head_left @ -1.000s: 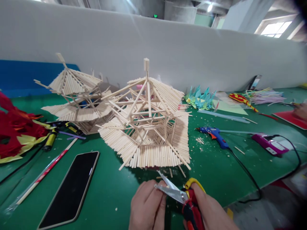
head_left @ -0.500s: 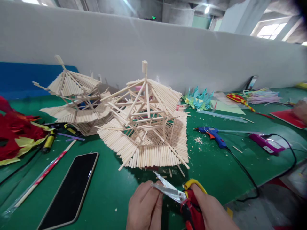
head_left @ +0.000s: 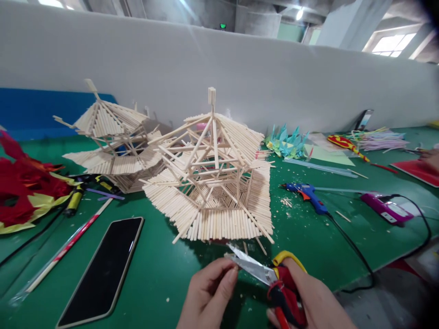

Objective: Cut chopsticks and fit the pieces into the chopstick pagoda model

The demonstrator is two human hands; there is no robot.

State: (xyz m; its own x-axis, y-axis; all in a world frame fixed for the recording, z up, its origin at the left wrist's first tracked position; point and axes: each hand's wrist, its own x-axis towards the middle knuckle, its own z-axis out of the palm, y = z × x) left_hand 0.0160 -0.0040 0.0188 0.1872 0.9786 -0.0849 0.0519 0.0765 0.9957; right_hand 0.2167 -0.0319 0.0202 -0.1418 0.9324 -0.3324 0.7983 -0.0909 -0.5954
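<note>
My right hand is wrapped round the handles of a pair of scissors with yellow, red and black grips. The scissor blades point left, nearly closed, with their tips at the fingers of my left hand. Thumb and forefinger of that hand are pinched together; a sliver of something small shows at the fingertips, too little to name. Just beyond both hands stands a pavilion model built of thin wooden sticks, its upper roof partly covered.
A second stick pavilion stands left. A phone lies front left beside a wrapped stick. At right are a blue glue gun with its cord, a purple device and stick scraps. Another person's hand is far right.
The scissors and my right hand have shifted slightly right, and the blades have come closer together. My left hand has turned, showing its thumb and forefinger pinch more plainly.
</note>
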